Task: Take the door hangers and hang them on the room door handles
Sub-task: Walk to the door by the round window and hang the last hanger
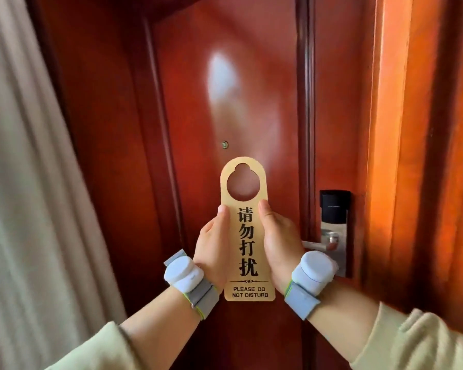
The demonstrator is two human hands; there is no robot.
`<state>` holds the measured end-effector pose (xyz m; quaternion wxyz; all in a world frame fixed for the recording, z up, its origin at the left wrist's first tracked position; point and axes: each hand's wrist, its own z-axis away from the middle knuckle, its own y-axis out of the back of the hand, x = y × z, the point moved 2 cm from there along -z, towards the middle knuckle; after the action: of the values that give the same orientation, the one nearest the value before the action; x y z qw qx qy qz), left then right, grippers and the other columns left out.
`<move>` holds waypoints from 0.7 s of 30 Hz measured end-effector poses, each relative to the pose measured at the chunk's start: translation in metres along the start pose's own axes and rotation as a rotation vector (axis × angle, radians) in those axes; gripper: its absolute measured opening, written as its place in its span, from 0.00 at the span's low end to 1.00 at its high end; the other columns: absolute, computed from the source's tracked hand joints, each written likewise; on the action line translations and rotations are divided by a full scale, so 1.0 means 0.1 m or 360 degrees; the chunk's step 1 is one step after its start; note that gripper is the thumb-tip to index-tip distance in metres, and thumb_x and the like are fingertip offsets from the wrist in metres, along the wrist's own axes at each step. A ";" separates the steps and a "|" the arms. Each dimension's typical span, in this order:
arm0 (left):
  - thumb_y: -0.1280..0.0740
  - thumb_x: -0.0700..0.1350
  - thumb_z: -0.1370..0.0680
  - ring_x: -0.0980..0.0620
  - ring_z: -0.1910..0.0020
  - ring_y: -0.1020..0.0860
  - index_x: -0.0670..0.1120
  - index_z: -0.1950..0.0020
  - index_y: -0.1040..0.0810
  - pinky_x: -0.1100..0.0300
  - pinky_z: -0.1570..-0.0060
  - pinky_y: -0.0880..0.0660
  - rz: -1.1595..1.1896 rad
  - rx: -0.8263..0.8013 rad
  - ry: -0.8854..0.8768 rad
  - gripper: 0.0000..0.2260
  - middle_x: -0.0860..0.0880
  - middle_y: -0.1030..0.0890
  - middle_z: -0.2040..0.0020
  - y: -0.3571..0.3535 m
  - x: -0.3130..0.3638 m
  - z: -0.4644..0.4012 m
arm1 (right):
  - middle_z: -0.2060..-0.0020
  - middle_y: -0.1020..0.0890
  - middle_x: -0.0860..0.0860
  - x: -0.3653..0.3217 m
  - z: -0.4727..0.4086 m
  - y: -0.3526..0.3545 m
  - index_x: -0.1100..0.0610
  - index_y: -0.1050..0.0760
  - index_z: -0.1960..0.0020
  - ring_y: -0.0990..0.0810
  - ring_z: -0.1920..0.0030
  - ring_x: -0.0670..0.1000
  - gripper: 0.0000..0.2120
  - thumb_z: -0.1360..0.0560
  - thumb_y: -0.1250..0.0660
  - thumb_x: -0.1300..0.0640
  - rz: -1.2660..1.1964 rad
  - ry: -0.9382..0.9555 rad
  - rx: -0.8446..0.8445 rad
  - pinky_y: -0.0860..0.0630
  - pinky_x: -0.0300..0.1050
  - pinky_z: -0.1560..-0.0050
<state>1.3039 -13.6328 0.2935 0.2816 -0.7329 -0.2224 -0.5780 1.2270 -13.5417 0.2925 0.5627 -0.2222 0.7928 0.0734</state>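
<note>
Now | left hand [211,245] and right hand [277,243] pinch door hanger [247,236] upright before door [225,102] | lever handle [317,245] just right, partly hidden | advice: carry hole rightward, slip over lever's free end, release gently.

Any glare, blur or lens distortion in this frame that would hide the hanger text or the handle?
Head view: a soft glare patch on the door above the peephole; the door hanger print is sharp and readable; wide-angle bending curves the curtain and frame edges; the door handle is partly hidden by the right hand.
</note>
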 end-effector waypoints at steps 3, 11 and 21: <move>0.39 0.63 0.23 0.42 0.58 0.14 0.49 0.60 0.17 0.44 0.49 0.19 -0.0005 -0.0097 0.0080 0.21 0.38 0.13 0.53 -0.17 -0.23 -0.46 | 0.55 0.18 0.67 0.24 -0.33 0.06 0.66 0.25 0.56 0.18 0.56 0.65 0.33 0.26 0.42 0.33 0.0085 0.0054 0.0174 0.23 0.66 0.47; 0.40 0.65 0.29 0.42 0.54 0.15 0.48 0.59 0.18 0.43 0.43 0.21 -0.0089 -0.0590 0.0218 0.22 0.40 0.12 0.52 -0.55 -0.81 -1.76 | 0.58 0.12 0.52 0.90 -1.19 0.17 0.52 0.18 0.54 0.15 0.52 0.54 0.22 0.25 0.40 0.35 0.0241 -0.0099 0.0651 0.21 0.59 0.43; 0.35 0.58 0.21 0.53 0.70 0.23 0.48 0.65 0.22 0.58 0.64 0.27 -0.0043 -0.0739 0.0380 0.18 0.52 0.20 0.70 -0.85 -1.80 -2.25 | 0.63 0.12 0.45 1.69 -1.40 0.35 0.43 0.17 0.58 0.14 0.62 0.47 0.17 0.24 0.40 0.36 0.0359 -0.0234 0.1019 0.20 0.47 0.57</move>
<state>1.0446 -13.7205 0.1704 0.1224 -0.7014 -0.0585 -0.6997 1.0459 -13.6072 0.1813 0.6480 0.0605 0.7524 -0.1016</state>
